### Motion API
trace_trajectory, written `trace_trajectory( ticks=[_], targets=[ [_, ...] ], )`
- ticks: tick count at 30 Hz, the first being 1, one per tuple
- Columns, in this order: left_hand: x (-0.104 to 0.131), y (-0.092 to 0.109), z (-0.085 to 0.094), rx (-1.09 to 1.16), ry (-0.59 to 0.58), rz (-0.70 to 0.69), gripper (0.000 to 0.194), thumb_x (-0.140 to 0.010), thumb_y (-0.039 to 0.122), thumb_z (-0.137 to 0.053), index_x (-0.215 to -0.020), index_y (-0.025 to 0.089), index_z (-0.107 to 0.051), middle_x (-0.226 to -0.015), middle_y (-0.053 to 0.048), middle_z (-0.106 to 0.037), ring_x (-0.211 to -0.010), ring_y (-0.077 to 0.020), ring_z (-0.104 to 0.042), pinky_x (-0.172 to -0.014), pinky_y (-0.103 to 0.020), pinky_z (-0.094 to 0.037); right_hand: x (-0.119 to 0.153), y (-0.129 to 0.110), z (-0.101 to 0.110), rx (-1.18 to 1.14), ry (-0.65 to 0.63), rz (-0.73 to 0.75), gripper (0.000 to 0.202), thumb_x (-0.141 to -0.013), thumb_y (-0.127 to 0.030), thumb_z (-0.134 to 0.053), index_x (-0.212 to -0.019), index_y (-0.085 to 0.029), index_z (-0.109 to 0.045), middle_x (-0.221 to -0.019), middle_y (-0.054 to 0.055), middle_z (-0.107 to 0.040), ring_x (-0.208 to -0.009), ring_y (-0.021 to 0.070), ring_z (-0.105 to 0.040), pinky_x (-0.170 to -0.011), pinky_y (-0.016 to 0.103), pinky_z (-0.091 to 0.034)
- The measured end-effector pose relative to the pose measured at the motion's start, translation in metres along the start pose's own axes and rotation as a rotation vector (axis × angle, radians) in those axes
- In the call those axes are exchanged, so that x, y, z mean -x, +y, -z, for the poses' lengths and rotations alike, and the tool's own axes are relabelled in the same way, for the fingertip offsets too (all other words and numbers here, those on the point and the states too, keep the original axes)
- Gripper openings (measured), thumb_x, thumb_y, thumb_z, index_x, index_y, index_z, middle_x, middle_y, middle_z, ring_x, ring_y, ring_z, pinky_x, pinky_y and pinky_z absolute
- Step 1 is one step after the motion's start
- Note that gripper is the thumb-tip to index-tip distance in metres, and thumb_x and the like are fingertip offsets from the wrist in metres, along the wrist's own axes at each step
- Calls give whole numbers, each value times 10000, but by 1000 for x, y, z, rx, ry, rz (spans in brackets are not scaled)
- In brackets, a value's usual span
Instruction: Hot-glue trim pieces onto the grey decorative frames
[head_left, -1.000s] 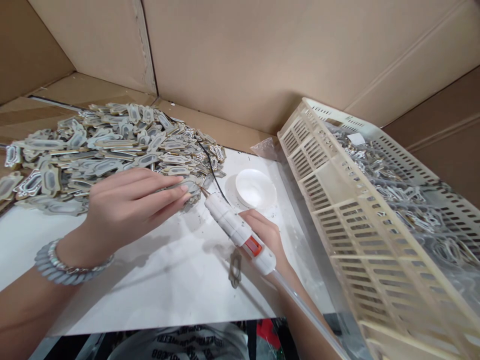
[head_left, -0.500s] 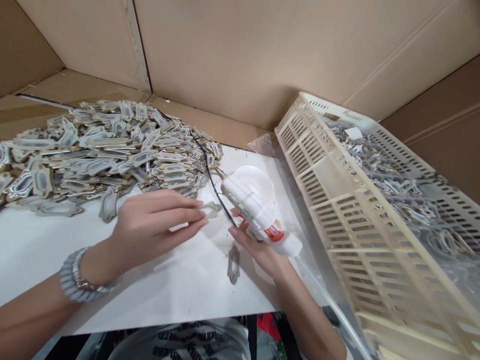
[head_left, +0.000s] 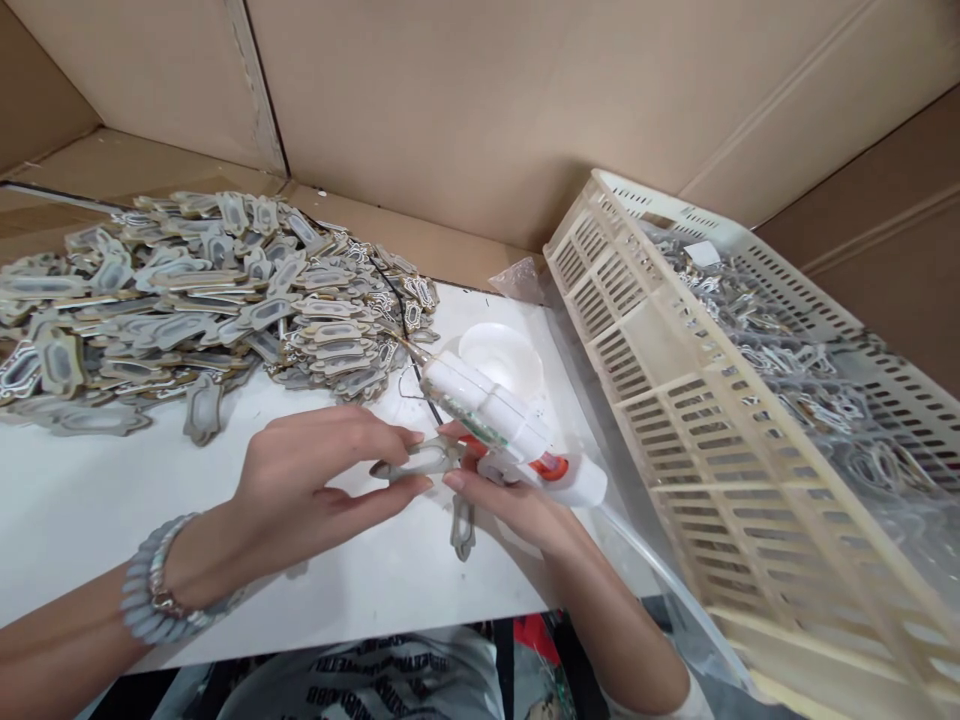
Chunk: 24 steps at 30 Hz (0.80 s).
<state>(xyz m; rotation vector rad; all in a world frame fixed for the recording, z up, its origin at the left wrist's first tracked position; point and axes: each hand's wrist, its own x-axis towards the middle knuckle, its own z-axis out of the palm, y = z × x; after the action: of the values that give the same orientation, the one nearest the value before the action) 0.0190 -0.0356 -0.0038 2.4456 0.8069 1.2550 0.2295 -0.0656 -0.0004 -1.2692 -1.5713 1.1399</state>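
My left hand (head_left: 322, 475) is closed on a small grey frame-shaped piece (head_left: 427, 458), gripping it between thumb and fingers. My right hand (head_left: 517, 505) is wrapped round a white glue gun (head_left: 495, 410) with red parts; its thumb and a fingertip also meet the right end of the same piece. The gun's nozzle points up and left, towards a large pile of similar pieces (head_left: 225, 290). Another grey piece (head_left: 463, 530) lies on the white table (head_left: 360, 590) just below my hands, its upper part hidden.
A cream slatted plastic crate (head_left: 690, 440) holding bagged metal pieces stands on the right. Behind the gun is a white round dish (head_left: 514, 350). Cardboard walls (head_left: 450, 110) enclose the back, and a white cord (head_left: 667, 580) trails from the gun.
The held piece has moved right and slightly down with my left hand, reaching my right fingertips. The glue gun's nozzle end has shifted slightly left.
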Motion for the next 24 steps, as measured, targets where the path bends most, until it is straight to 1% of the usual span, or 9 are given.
trace_trajectory(
  ticks=[4, 6, 9, 11, 13, 16, 19, 22, 24],
  targets=[
    [3, -3, -5, 351, -65, 254, 258, -858, 451, -712, -988, 264, -591, -878, 5, -761, -759, -146, -739, -630, -230, -600, -1, -4, 1, -20, -45, 29, 300, -791, -511, -686, -908, -236, -658, -714, -2, -598, -495, 123, -484, -430, 275, -441],
    [1, -3, -7, 698, -182, 485, 282, -947, 526, -539, -1003, 250, -543, -826, -22, -757, -703, -165, -730, -576, -259, -591, 0, -3, 2, -26, -80, 8, 330, -780, -554, -676, -892, -245, -647, -770, 25, -642, -503, 132, -495, -431, 289, -454],
    [-3, 1, -11, 1188, -423, 850, 369, -1013, 502, -330, -971, 207, -547, -778, -71, -743, -687, -176, -715, -598, -285, -592, 2, 1, 2, -53, -130, -64, 366, -746, -593, -688, -815, -239, -625, -626, -2, -560, -486, 144, -475, -435, 303, -452],
    [-3, 4, -12, 1448, -527, 1058, 343, -978, 495, -466, -1004, 177, -591, -811, -82, -739, -705, -153, -707, -655, -257, -596, 3, 3, 2, -72, -156, -122, 384, -723, -589, -713, -692, -237, -565, -527, -32, -461, -480, 144, -462, -458, 307, -464],
    [-1, 7, -13, 1642, -544, 1199, 355, -898, 473, -647, -1077, 167, -613, -830, -65, -734, -680, -113, -684, -678, -207, -585, 4, 5, 2, -80, -176, -162, 453, -706, -586, -733, -589, -244, -462, -490, -45, -409, -476, 127, -432, -473, 299, -459],
    [1, 8, -14, 1798, -526, 1247, 383, -840, 419, -748, -1108, 174, -627, -841, -46, -726, -668, -82, -667, -679, -172, -582, 5, 7, 1, -102, -182, -167, 526, -695, -611, -741, -557, -246, -389, -483, -55, -383, -462, 98, -370, -449, 272, -383],
    [1, 5, -13, 1837, -511, 1220, 417, -809, 353, -791, -1159, 195, -628, -903, -49, -731, -771, -107, -700, -709, -186, -599, 5, 12, 4, -172, -150, -117, 480, -708, -653, -735, -633, -224, -532, -521, -51, -411, -473, 100, -377, -446, 261, -346],
    [-3, -3, -5, 1701, -458, 1169, 521, -749, 306, -846, -1216, 223, -628, -917, -43, -747, -813, -133, -726, -761, -212, -612, 5, 20, 12, -246, 23, 5, 429, -749, -634, -743, -875, -228, -681, -652, -22, -541, -513, 108, -438, -485, 264, -394],
    [-8, -9, 3, 1508, -347, 1072, 469, -723, 318, -866, -1140, 216, -677, -905, -35, -759, -828, -137, -735, -812, -218, -611, 5, 24, 18, -256, 164, 95, 363, -790, -581, -746, -943, -255, -695, -802, 3, -630, -525, 97, -460, -526, 272, -426]
  ],
)
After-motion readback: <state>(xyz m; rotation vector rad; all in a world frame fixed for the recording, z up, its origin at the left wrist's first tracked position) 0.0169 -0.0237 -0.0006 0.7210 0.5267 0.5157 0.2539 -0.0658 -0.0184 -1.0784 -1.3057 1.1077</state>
